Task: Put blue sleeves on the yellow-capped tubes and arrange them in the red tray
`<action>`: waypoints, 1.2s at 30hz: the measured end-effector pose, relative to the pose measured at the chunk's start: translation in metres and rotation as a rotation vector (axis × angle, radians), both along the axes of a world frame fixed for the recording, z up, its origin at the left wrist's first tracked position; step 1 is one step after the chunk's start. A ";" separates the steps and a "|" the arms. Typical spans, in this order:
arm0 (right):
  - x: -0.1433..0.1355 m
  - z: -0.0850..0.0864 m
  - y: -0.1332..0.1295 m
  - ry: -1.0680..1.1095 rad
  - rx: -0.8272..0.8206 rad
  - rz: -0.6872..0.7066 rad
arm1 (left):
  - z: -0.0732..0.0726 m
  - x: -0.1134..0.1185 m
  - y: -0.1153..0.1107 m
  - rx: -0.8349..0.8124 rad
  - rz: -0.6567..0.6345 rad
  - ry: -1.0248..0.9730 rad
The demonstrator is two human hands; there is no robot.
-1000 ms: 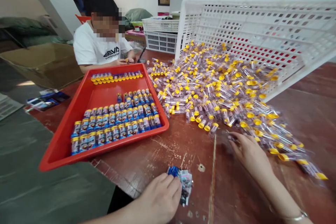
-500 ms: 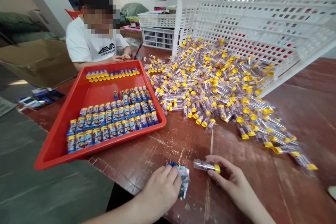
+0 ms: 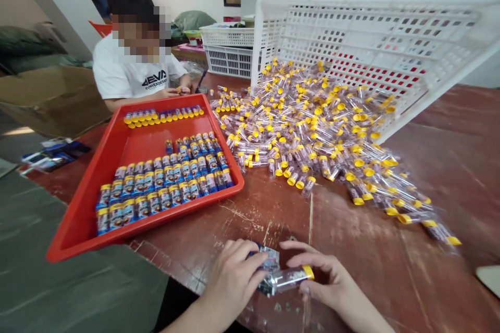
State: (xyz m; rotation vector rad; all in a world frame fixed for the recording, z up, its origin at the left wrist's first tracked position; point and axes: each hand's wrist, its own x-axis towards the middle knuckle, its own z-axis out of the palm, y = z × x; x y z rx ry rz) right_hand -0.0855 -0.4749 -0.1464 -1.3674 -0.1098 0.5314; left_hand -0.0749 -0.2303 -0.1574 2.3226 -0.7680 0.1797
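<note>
My right hand [image 3: 330, 278] holds a clear plastic tube [image 3: 289, 279] by its yellow-capped end, thumb on the near side. The tube lies nearly level, its clear end pointing left to a small blue, white and dark printed wrapper [image 3: 270, 259]. My left hand [image 3: 238, 273] grips the left part of this wrapper, and its fingers hide some of it. The tube's clear end overlaps the wrapper's lower part; whether it is inside or on top, I cannot tell. Both hands are just above the brown table, near its front edge.
A red tray [image 3: 146, 237] to the left holds rows of labelled yellow-capped tubes [image 3: 160, 197]. A large pile of clear yellow-capped tubes [image 3: 304, 135] spills from a tipped white crate [image 3: 390, 15]. Across the table sits a person [image 3: 133, 78] in a white shirt.
My right hand has brought the tube left and slightly down to the wrapper. My left hand stays on the wrapper, its fingers now more stretched along it. The view has shifted slightly.
</note>
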 end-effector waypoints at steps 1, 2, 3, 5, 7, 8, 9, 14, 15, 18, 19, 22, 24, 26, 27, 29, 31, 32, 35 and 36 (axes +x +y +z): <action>0.001 -0.001 -0.001 -0.006 -0.005 -0.009 | -0.002 -0.002 0.000 0.061 -0.023 -0.007; 0.003 -0.002 -0.002 -0.009 -0.013 -0.027 | -0.005 -0.004 -0.001 0.118 -0.049 -0.028; 0.004 -0.003 -0.005 -0.011 -0.024 -0.046 | -0.008 -0.006 -0.001 0.160 -0.073 -0.064; 0.005 -0.007 -0.009 -0.008 -0.045 -0.075 | -0.011 -0.010 -0.002 0.199 -0.109 -0.167; 0.004 -0.010 -0.013 0.006 -0.058 -0.099 | -0.012 -0.011 -0.001 0.208 -0.118 -0.275; 0.003 -0.011 -0.014 0.017 -0.067 -0.117 | -0.011 -0.012 -0.001 0.208 -0.118 -0.321; 0.002 -0.012 -0.015 0.031 -0.081 -0.143 | -0.009 -0.012 0.000 0.209 -0.116 -0.354; -0.001 -0.012 -0.013 0.094 -0.116 -0.253 | -0.007 -0.010 0.001 0.179 -0.131 -0.447; -0.001 -0.011 -0.013 0.094 -0.112 -0.254 | -0.008 -0.011 0.001 0.169 -0.132 -0.452; 0.000 -0.009 -0.011 0.068 -0.115 -0.269 | -0.009 -0.014 0.000 0.174 -0.076 -0.425; 0.000 -0.009 -0.010 0.059 -0.120 -0.284 | -0.009 -0.015 -0.002 0.192 -0.042 -0.405; -0.001 -0.013 -0.012 0.022 -0.150 -0.330 | -0.007 -0.016 -0.005 0.196 0.020 -0.247; -0.004 -0.015 -0.014 -0.017 -0.176 -0.345 | -0.003 -0.011 -0.007 0.095 0.074 0.003; -0.008 -0.014 -0.015 -0.073 -0.202 -0.370 | 0.004 -0.004 -0.008 -0.044 0.161 0.326; -0.009 -0.011 -0.015 -0.116 -0.224 -0.386 | 0.009 0.000 -0.009 -0.106 0.207 0.478; -0.010 -0.002 -0.012 -0.261 -0.305 -0.405 | 0.018 0.006 -0.009 -0.199 0.266 0.696; -0.010 0.011 -0.009 -0.468 -0.432 -0.367 | 0.024 0.009 -0.008 -0.260 0.276 0.797; -0.009 0.018 -0.007 -0.574 -0.496 -0.322 | 0.026 0.010 -0.008 -0.285 0.268 0.822; -0.009 0.033 -0.005 -0.812 -0.646 -0.170 | 0.026 0.011 -0.007 -0.337 0.249 0.858; -0.009 0.036 -0.006 -0.849 -0.677 -0.131 | 0.025 0.012 -0.006 -0.338 0.245 0.867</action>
